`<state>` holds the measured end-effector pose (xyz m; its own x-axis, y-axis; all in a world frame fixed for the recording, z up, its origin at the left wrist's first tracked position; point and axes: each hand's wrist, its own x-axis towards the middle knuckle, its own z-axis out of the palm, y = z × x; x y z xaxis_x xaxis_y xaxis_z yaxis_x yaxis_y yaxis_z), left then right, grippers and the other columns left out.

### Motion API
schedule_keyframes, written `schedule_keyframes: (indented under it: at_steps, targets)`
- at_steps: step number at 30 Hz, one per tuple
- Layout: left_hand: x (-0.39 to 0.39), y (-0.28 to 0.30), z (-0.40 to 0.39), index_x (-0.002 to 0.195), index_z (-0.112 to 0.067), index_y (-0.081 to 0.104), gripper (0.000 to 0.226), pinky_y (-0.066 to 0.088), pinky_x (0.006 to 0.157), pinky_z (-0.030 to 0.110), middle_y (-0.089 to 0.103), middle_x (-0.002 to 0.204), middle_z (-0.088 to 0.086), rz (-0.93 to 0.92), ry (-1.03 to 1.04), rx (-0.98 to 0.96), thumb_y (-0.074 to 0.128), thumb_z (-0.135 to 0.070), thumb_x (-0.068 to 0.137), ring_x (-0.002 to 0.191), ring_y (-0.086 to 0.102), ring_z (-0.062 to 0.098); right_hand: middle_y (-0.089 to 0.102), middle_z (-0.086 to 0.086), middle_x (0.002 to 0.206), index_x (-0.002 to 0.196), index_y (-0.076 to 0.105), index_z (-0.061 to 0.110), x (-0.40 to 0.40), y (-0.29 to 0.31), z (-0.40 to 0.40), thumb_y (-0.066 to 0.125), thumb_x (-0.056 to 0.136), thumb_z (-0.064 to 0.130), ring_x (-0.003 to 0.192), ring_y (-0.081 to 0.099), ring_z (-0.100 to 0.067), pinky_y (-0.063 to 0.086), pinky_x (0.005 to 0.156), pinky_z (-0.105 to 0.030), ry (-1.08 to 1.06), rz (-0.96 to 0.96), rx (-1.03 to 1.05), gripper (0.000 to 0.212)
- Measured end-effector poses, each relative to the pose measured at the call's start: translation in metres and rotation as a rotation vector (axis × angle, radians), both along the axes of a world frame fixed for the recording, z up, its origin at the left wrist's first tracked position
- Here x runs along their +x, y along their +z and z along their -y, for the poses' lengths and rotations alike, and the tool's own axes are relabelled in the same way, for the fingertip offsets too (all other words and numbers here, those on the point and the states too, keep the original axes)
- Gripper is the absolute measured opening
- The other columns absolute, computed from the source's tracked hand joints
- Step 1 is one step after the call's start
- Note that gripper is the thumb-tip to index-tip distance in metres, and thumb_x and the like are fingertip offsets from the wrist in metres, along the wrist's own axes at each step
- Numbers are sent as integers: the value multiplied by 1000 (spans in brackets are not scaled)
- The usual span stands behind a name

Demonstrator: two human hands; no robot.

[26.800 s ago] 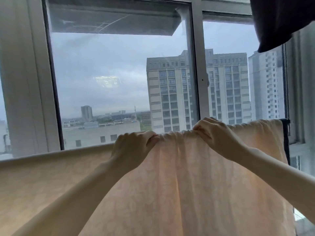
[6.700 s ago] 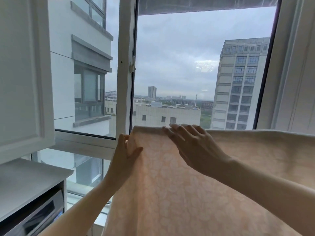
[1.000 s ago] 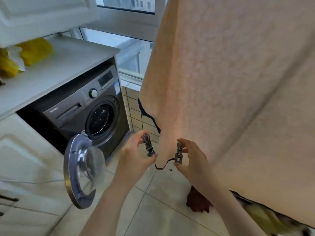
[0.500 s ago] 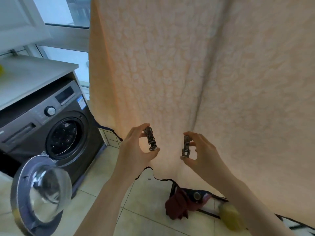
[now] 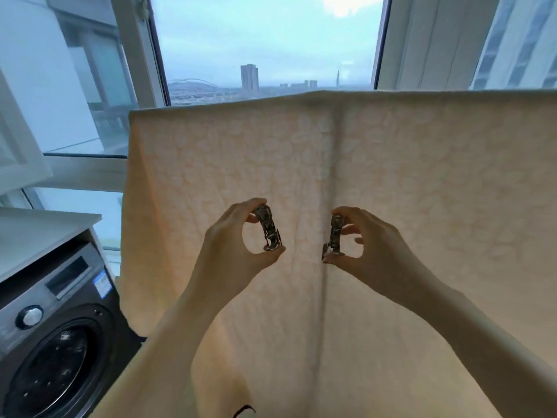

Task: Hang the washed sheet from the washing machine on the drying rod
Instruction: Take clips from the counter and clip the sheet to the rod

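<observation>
With the view now lifted from the hem, the left hand (image 5: 241, 236) and right hand (image 5: 364, 236) are each pinching a metal clip (image 5: 269, 232) below the sheet (image 5: 422, 176)'s draped top edge, readying to pin it.

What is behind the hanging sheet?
Above the sheet show window frames, sky and distant buildings. The drying rod under its top fold and the lower window are covered.

The sheet (image 5: 391, 182) is pale peach with a faint, lighter blotchy print all over. At its centre, two clips (image 5: 269, 232) show dull silver metal. At 8 o'clock the washing machine (image 5: 60, 327) is dark grey with a chrome knob (image 5: 29, 316), under a white countertop (image 5: 36, 233).
</observation>
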<state>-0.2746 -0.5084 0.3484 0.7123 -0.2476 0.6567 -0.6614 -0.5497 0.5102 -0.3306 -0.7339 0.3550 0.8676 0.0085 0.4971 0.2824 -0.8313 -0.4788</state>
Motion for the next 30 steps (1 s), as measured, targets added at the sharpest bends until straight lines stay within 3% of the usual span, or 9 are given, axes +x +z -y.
schedule_keyframes:
  at_steps: [6, 10, 13, 16, 19, 21, 26, 30]
  targets:
    - [25, 52, 4, 127, -25, 55, 72, 36, 92, 10, 62, 116, -13, 106, -15, 9, 84, -37, 63, 105, 56, -4, 57, 10, 115, 130, 49, 20, 24, 62, -4, 82, 71, 30, 99, 58, -4, 51, 87, -29, -9, 140, 8, 68]
    - [33, 86, 6, 125, -23, 56, 72, 46, 96, 26, 62, 114, -12, 167, -28, -47, 85, -41, 60, 103, 59, -2, 61, 8, 114, 128, 51, 21, 34, 91, -2, 81, 70, 33, 101, 59, -7, 51, 90, -36, 5, 197, -12, 67]
    - [38, 107, 4, 121, -25, 57, 71, 48, 91, 21, 62, 110, -15, 188, -35, -121, 86, -41, 58, 103, 58, -3, 60, 8, 115, 125, 53, 22, 41, 111, -2, 80, 70, 35, 106, 56, -10, 50, 91, -38, 18, 231, -37, 63]
    - [41, 125, -5, 116, -34, 56, 71, 43, 84, 9, 58, 104, -29, 176, -44, -145, 80, -52, 51, 101, 56, -11, 60, 4, 119, 127, 52, 20, 48, 129, -3, 79, 73, 35, 107, 54, -13, 48, 92, -37, 35, 254, -92, 63]
    - [44, 140, -21, 116, -34, 59, 73, 43, 88, 12, 60, 107, -28, 176, -34, -136, 80, -51, 48, 103, 57, -9, 57, 2, 124, 131, 48, 19, 58, 145, -6, 77, 76, 38, 106, 44, -9, 36, 85, -26, 62, 250, -177, 64]
    - [45, 147, -31, 113, -34, 61, 72, 42, 91, 15, 61, 107, -26, 196, 5, -133, 81, -50, 46, 104, 58, -7, 54, 0, 129, 130, 48, 16, 66, 152, -9, 75, 77, 42, 118, 38, -11, 30, 89, -24, 70, 262, -236, 65]
    - [48, 155, -42, 108, -28, 67, 63, 40, 97, 18, 65, 103, -23, 247, 81, -124, 81, -48, 50, 101, 59, -6, 38, -4, 149, 132, 48, 12, 92, 156, -15, 71, 76, 52, 144, 13, -18, 19, 115, -42, 84, 199, -395, 72]
    - [56, 158, -47, 102, -23, 70, 52, 34, 91, 2, 68, 99, -15, 283, 116, -148, 85, -37, 53, 96, 60, -7, 36, -2, 151, 129, 49, 18, 105, 153, -19, 67, 77, 56, 144, 15, -19, 12, 116, -42, 84, 163, -453, 67]
